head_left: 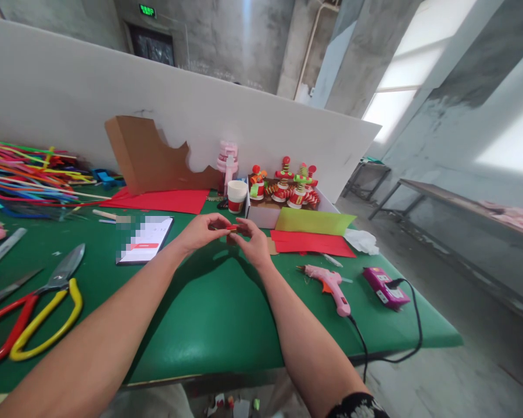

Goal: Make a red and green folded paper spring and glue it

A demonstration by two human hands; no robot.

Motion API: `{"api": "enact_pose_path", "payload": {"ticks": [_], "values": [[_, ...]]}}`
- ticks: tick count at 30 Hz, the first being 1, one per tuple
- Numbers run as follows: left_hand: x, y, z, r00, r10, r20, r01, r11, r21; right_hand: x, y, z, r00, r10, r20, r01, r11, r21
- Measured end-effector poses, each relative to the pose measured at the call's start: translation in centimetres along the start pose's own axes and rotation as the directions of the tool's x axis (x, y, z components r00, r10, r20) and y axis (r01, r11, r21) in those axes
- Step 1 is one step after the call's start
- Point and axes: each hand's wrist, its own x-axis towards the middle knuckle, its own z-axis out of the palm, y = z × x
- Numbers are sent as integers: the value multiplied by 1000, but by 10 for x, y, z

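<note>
Held up over the middle of the green table (209, 325), a small red folded strip (232, 227), perhaps paper, is pinched between my two hands. My left hand (207, 230) has closed its thumb and fingertips on the strip's left side. On its right side, the fingers of my right hand (251, 239) press together in the same way. Just behind my hands are a stack of paper cups (236, 196) and a box (261, 215) with several paper-and-cup figures (283, 186). A phone (146, 239) lies left of my left hand.
A pink glue gun (329, 284) and a purple power socket (386, 288) with a cord lie to the right. Large scissors (63, 273) and pipe cleaners (30, 174) are at the left. Red paper (165, 201), green card (316, 221) and cut cardboard (152, 157) stand or lie further back.
</note>
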Motion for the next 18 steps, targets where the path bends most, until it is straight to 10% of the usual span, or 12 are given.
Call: {"api": "enact_pose_path", "payload": {"ticks": [8,18], "values": [[0,-4,-4,989,-102,-104,57,928,-368,2,9,8,978,181,102,-206,912,354],[2,-5,-3,978,-136,-159,53,898,-437,3,8,8,992,113,58,-125,947,296]]}}
